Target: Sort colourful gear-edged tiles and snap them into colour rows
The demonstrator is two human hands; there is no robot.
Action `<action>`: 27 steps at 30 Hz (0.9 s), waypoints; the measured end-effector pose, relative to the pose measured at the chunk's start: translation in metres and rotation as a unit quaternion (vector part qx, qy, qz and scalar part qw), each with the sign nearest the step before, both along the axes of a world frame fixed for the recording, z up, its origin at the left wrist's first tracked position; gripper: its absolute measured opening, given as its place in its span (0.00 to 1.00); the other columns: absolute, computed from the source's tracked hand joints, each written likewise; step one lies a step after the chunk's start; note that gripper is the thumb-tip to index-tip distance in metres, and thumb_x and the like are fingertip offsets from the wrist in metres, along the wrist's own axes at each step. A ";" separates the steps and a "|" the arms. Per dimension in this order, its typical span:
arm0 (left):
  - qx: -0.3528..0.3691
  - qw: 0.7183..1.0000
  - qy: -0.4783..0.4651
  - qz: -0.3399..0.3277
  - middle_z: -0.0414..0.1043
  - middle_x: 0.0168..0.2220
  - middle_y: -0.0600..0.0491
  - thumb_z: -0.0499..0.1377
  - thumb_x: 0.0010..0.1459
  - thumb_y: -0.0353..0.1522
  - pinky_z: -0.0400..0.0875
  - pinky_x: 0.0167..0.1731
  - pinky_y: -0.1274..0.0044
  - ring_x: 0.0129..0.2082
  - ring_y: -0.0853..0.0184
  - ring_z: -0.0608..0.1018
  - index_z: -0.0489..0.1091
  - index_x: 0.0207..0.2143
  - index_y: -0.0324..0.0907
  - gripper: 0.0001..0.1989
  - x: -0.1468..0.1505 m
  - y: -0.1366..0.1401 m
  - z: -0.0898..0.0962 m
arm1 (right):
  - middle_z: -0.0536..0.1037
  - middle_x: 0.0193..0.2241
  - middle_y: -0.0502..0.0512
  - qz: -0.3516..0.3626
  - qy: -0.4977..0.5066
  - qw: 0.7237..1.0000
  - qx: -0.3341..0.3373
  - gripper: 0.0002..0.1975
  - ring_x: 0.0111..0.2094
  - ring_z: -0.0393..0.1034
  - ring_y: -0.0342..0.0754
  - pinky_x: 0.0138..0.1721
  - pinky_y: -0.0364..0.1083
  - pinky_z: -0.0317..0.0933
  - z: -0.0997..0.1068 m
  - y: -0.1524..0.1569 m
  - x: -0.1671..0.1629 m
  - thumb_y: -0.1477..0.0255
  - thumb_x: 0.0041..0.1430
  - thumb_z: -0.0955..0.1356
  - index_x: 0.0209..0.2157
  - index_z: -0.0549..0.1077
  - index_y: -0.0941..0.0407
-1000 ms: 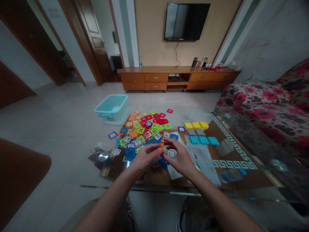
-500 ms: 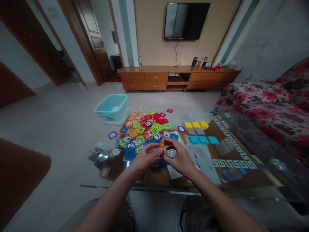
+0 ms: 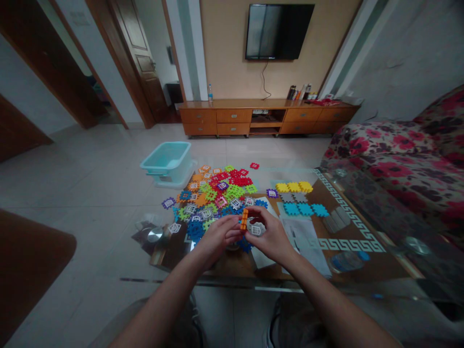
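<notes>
Between my two hands, over the near side of the glass table, are orange interlocking plastic tiles (image 3: pixel 244 220), held edge-on and seemingly stacked together. My left hand (image 3: pixel 222 235) presses against their left side with its fingers together. My right hand (image 3: pixel 269 236) pinches them from the right, thumb below and fingers above. Just beyond my hands spreads a heap of loose tiles in many colours, with blue tiles (image 3: pixel 195 229), green tiles (image 3: pixel 235 192) and red tiles (image 3: pixel 239 178). A grey window-patterned tile (image 3: pixel 255 229) shows beneath my right hand.
Right of the heap, yellow tiles (image 3: pixel 294 187), grey tiles (image 3: pixel 287 197) and light-blue tiles (image 3: pixel 305 209) lie in rows. A paper sheet (image 3: pixel 308 241) and a water bottle (image 3: pixel 348 261) are nearer. A turquoise bin (image 3: pixel 155 169) stands beyond the table's left end.
The orange tiles have turned slightly between my hands, so more of their edge shows. My left fingers have shifted against them; the things on the table have not moved.
</notes>
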State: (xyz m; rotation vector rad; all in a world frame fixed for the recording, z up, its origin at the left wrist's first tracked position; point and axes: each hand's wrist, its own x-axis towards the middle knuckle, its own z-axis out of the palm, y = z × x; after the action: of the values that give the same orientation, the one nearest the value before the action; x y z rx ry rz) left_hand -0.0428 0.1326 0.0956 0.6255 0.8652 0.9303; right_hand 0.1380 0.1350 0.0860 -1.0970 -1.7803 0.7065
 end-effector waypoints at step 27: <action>0.041 0.995 0.093 -0.004 0.80 0.37 0.45 0.74 0.43 0.40 0.73 0.43 0.73 0.35 0.66 0.81 0.76 0.43 0.38 0.25 -0.001 0.000 -0.004 | 0.76 0.48 0.58 0.025 -0.015 0.999 0.016 0.26 0.43 0.75 0.50 0.46 0.52 0.72 -0.005 0.001 -0.001 0.78 0.52 0.70 0.54 0.69 0.53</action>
State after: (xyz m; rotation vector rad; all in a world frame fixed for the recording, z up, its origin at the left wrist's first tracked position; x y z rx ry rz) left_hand -0.0439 0.1326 0.0913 0.7940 0.9933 0.9143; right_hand 0.1372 0.1357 0.0813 -1.0502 -1.8450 0.6933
